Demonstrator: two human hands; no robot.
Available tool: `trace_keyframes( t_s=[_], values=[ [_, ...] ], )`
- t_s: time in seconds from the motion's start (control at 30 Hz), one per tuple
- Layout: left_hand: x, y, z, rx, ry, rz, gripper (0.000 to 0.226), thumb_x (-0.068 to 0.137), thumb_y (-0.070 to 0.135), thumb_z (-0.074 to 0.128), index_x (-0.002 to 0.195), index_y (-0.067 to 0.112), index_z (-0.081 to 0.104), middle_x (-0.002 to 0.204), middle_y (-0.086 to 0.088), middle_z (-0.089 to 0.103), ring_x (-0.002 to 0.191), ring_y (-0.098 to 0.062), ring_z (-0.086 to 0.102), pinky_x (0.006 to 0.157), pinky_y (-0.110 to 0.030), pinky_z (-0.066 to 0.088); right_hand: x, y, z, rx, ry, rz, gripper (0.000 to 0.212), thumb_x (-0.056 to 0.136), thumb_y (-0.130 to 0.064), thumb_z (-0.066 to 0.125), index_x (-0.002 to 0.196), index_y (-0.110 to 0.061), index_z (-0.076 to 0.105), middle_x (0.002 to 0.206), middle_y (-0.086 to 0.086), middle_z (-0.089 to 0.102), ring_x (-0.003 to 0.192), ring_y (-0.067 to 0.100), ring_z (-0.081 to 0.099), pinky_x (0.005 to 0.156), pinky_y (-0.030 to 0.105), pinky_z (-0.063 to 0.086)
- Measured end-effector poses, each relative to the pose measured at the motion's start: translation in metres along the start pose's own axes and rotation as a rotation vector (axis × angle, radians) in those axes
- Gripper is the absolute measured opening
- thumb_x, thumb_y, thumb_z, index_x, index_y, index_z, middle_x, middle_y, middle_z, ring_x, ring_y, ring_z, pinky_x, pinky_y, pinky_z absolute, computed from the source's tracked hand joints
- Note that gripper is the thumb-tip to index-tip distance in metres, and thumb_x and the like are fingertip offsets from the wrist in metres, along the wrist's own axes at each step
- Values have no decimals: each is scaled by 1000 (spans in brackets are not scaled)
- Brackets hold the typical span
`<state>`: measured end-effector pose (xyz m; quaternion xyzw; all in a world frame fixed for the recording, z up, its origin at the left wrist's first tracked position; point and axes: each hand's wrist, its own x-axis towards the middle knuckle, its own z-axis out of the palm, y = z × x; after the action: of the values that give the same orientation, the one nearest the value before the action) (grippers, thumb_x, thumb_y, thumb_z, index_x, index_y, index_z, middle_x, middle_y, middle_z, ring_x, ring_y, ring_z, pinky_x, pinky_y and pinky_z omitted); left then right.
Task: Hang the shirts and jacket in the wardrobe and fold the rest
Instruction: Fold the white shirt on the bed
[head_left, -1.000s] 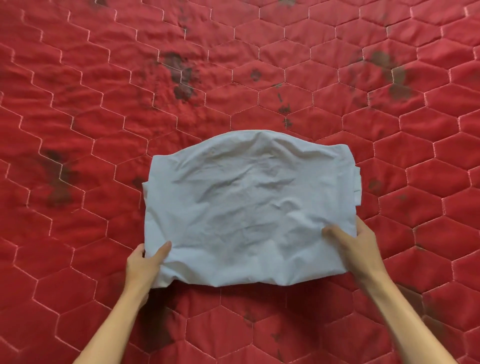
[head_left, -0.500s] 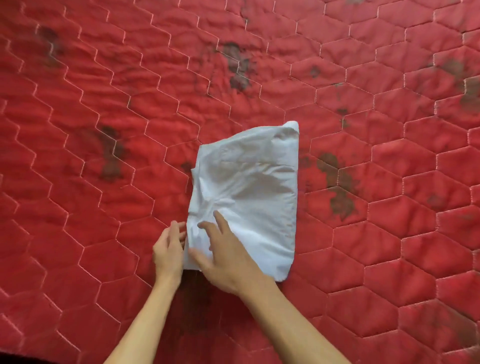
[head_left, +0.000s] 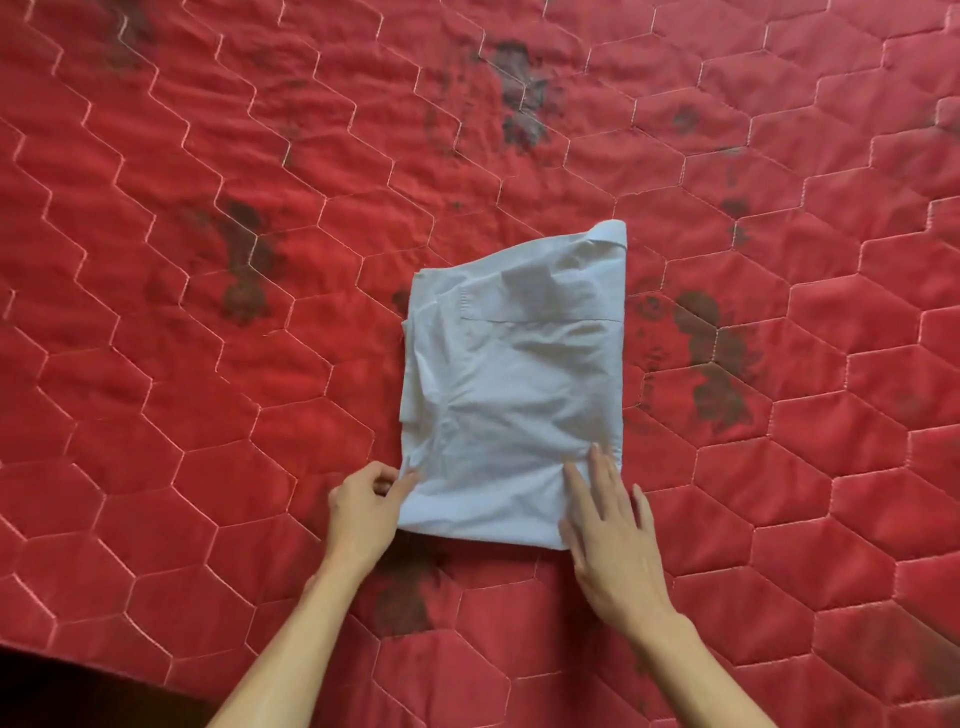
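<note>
A pale blue-white garment (head_left: 519, 384) lies folded into a narrow upright rectangle on the red quilted bed cover (head_left: 208, 364). A pocket seam runs across its upper part and a small flap sticks up at its top right corner. My left hand (head_left: 363, 512) pinches the garment's lower left corner between thumb and fingers. My right hand (head_left: 610, 530) lies flat with straight fingers on the lower right corner, pressing it down.
The red cover has hexagon stitching and several dark stains, one (head_left: 719, 364) just right of the garment and one (head_left: 244, 260) to the left. The bed's near edge with dark floor (head_left: 62, 691) shows at the bottom left.
The wide cloth was folded in half sideways into a narrow rectangle. My right hand has moved from the left side back to the lower right corner and flattened on it.
</note>
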<state>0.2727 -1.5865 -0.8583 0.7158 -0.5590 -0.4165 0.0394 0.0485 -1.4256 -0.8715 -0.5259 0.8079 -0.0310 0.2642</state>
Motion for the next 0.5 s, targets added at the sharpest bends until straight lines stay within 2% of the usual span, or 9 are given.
trace_keyframes(
  t_s=[0.1, 0.17, 0.23, 0.3, 0.37, 0.43, 0.5],
  values=[
    [-7, -1, -1, 1, -30, 15, 15, 88, 32, 73, 83, 20, 66, 72, 5, 68, 70, -14, 64, 67, -32, 49, 3, -4, 1, 79, 30, 12, 58, 97, -23, 42, 154, -19, 29, 167, 6, -1, 154, 19, 4, 120, 45, 24],
    [-12, -2, -3, -47, -54, 13, 16, 91, 34, 70, 98, 23, 61, 73, 5, 70, 64, -8, 64, 66, -34, 54, 3, -12, -1, 247, 138, 105, 54, 96, -13, 52, 148, -13, 37, 166, 10, 8, 151, 24, 14, 118, 39, 25],
    [-16, -4, -5, -74, -92, -4, 27, 92, 40, 67, 111, 25, 56, 75, 7, 72, 61, -6, 66, 68, -39, 58, 0, -16, -9, 493, 227, 306, 56, 94, -15, 59, 146, -13, 39, 158, 9, 26, 141, 25, 31, 114, 36, 30],
    [-21, -6, -8, -70, -165, -14, 30, 91, 41, 67, 115, 27, 54, 78, 7, 72, 63, -13, 68, 63, -42, 60, -3, -16, -18, 709, 188, 464, 58, 92, -21, 64, 143, -21, 38, 138, 3, 48, 120, 18, 51, 102, 36, 43],
    [-26, -5, -11, -63, -214, -2, 34, 92, 32, 68, 122, 24, 54, 78, 0, 73, 67, -19, 69, 59, -40, 60, -8, -14, -30, 808, 74, 527, 58, 91, -25, 65, 142, -29, 37, 108, -2, 65, 92, 12, 63, 84, 33, 51],
    [-30, -3, -15, -83, -194, 8, 43, 92, 23, 69, 129, 26, 49, 73, -7, 71, 67, -22, 70, 70, -43, 60, -14, -10, -43, 807, 44, 519, 66, 91, -23, 66, 147, -31, 32, 87, -5, 68, 79, 9, 63, 73, 26, 46],
    [-35, 5, -24, -130, -180, 3, 52, 91, 16, 68, 132, 37, 43, 67, -19, 64, 64, -27, 66, 84, -38, 56, -17, -4, -61, 829, 47, 479, 73, 90, -19, 67, 149, -40, 28, 77, -8, 66, 72, 8, 61, 71, 22, 44]
  ],
)
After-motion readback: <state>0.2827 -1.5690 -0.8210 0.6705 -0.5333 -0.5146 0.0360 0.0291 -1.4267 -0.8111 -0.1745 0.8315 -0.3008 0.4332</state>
